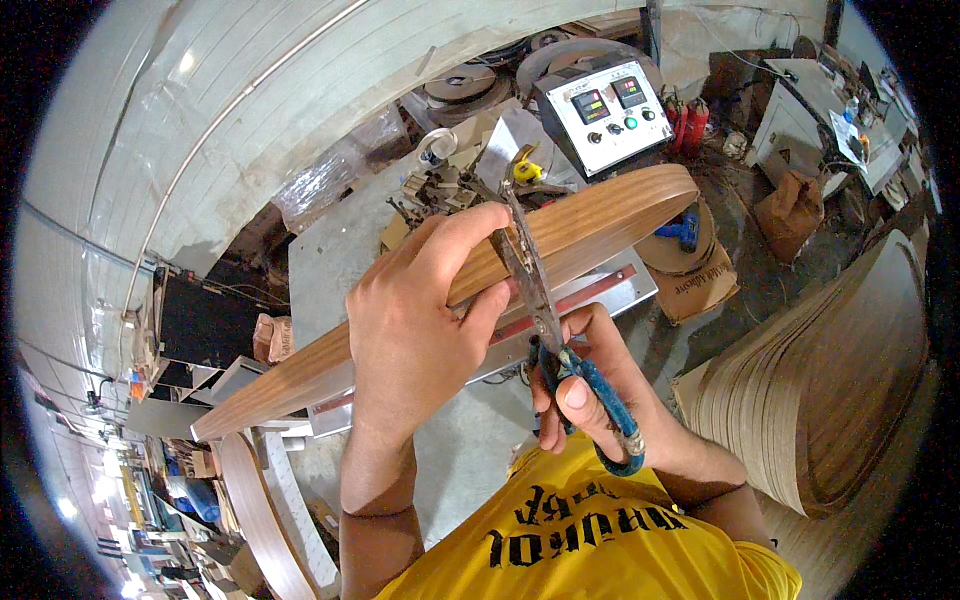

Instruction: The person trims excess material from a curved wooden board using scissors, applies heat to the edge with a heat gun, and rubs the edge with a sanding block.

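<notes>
A cluttered workshop with a grey machine table (pixel 330 250) lies below. Across it runs one long wood-grain edging strip (pixel 560 225), held up over the table. The left hand (pixel 415 320) is closed around the strip, thumb in front. The right hand (pixel 590 390) grips one pair of blue-handled scissors (pixel 560 340), blades against the strip (their opening cannot be told). One control box (pixel 607 112) stands beyond; stacked curved panels (pixel 830 390) rest rightward.
</notes>
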Demonstrator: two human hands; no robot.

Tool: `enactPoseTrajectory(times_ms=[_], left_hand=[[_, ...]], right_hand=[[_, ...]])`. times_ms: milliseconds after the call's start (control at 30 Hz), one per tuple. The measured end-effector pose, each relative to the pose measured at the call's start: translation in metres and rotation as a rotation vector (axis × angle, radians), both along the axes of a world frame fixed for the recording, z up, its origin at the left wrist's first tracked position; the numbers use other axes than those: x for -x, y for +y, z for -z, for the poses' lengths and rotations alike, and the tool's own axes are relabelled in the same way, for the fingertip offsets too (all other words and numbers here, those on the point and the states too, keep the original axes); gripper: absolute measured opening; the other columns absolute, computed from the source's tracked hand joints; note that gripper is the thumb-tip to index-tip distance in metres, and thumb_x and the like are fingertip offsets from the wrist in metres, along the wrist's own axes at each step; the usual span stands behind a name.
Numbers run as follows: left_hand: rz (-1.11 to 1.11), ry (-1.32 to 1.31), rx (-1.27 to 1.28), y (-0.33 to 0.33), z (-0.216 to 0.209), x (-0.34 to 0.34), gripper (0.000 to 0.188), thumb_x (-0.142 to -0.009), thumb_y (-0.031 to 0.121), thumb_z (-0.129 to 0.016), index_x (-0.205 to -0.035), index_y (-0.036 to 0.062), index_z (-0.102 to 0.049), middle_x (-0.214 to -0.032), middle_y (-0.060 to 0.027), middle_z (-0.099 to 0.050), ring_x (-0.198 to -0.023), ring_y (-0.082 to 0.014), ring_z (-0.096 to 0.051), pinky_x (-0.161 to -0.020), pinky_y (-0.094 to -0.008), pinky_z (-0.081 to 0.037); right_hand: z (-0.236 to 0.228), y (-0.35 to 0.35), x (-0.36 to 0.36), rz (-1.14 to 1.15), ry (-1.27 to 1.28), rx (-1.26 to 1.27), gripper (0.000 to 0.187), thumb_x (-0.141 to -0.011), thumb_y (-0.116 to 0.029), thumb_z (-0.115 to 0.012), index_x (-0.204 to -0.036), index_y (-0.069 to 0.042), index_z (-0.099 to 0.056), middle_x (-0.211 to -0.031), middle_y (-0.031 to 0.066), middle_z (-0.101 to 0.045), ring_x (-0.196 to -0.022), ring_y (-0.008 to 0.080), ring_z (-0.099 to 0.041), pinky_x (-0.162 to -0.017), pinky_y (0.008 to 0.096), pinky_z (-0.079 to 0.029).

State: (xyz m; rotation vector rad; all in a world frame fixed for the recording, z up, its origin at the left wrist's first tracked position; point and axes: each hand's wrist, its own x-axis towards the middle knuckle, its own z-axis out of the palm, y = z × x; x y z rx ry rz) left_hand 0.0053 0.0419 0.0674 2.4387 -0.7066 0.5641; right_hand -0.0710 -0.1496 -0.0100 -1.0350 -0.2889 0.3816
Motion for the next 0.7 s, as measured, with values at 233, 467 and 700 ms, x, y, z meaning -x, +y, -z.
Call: enactPoseTrajectory(times_ms=[233,467,700], left_hand=[[-0.035,0.016,0.022,0.0014,0.0007,0.0020,0.065,-0.077,0.003,-0.090,-0.135,0.0187,-0.064,-0.110,-0.0073,-0.078,-0.100,-0.0314,-0.078,-0.085,-0.0439,-0.059],[-0.051,0.019,0.039,-0.0025,-0.0004,0.0057,0.072,-0.075,-0.001,-0.090,-0.136,0.0124,-0.054,-0.100,-0.0056,-0.076,-0.094,-0.0275,-0.078,-0.084,-0.0415,-0.059],[-0.054,0.044,0.063,-0.0029,0.0001,0.0048,0.071,-0.076,-0.001,-0.090,-0.135,0.0110,-0.053,-0.099,-0.0049,-0.076,-0.094,-0.0266,-0.078,-0.084,-0.0411,-0.059]], right_hand=[[-0.0032,0.0036,0.0009,0.014,0.005,0.025,0.063,-0.105,-0.054,-0.070,-0.128,-0.007,-0.035,-0.099,0.0050,-0.051,-0.070,0.0115,-0.059,-0.057,0.0257,-0.054],[-0.0035,0.0025,0.0050,0.017,0.020,0.034,0.063,-0.104,-0.056,-0.071,-0.126,-0.010,-0.035,-0.090,0.0021,-0.052,-0.061,0.0097,-0.054,-0.053,0.0243,-0.047],[-0.0071,0.0020,0.0074,0.003,0.008,0.077,0.058,-0.109,-0.050,-0.065,-0.130,-0.012,-0.028,-0.086,0.0063,-0.056,-0.059,0.0130,-0.056,-0.056,0.0260,-0.051]])
